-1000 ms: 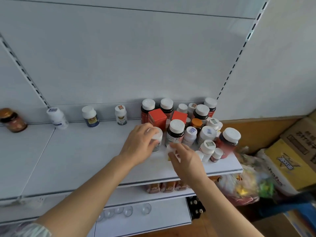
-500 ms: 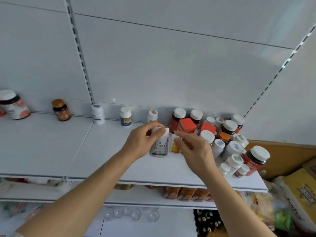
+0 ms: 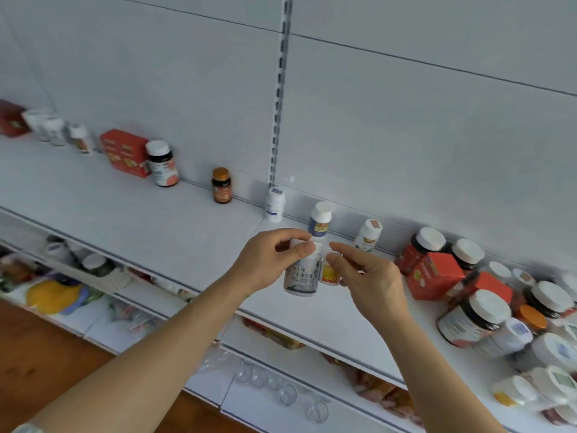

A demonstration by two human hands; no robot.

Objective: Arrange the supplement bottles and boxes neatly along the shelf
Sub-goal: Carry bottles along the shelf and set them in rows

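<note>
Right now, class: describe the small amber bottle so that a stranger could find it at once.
Follow the white shelf along its back wall. Left of the slotted upright, the amber bottle stands alone. Only it has a copper cap and dark brown glass.

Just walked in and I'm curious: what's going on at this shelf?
A person is tidying supplements. Their left hand grips a white bottle and their right hand pinches a smaller yellow-labelled bottle, both above the shelf. Several bottles stand spaced along the back; a crowded cluster waits at the right.
</note>
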